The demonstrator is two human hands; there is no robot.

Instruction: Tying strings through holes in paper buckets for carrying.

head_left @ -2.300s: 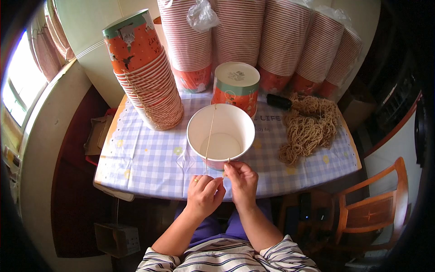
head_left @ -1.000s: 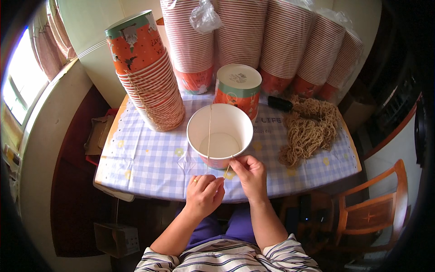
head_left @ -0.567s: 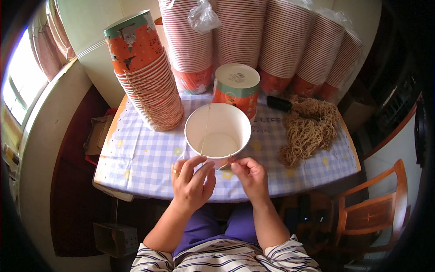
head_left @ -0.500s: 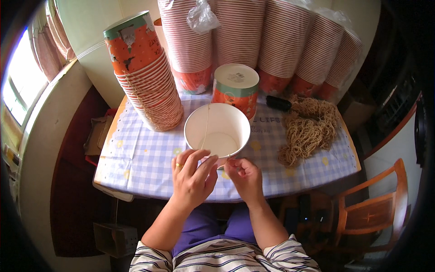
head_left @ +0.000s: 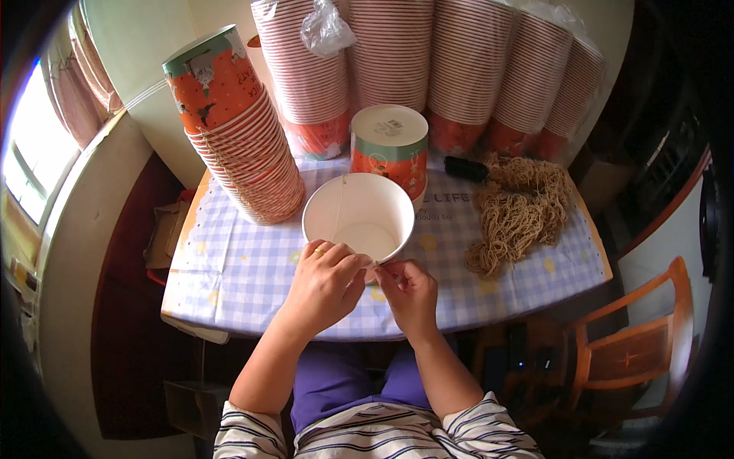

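Note:
A paper bucket (head_left: 367, 200), white inside, stands on the table in front of me with its opening up. A thin string (head_left: 340, 200) hangs from its far rim down the inside toward my left hand. My left hand (head_left: 327, 275) is over the near rim, fingers drawn together at the string. At the rim just to the right, my right hand (head_left: 411, 294) pinches with thumb and forefinger at what appears to be the string's other part. The fingertips of both hands nearly meet, and the string between them is too fine to make out.
Behind stands an upturned orange and green bucket (head_left: 390, 153). To the left leans a tall stack of buckets (head_left: 248, 145) with strings; wrapped stacks (head_left: 390, 61) line the back. A tan string bundle (head_left: 524, 210) with a black object (head_left: 466, 169) lies right on the checked tablecloth (head_left: 237, 275).
My left hand has moved right along the near rim, and its fingers have closed in toward my right fingertips. My right hand stays pinched at the rim.

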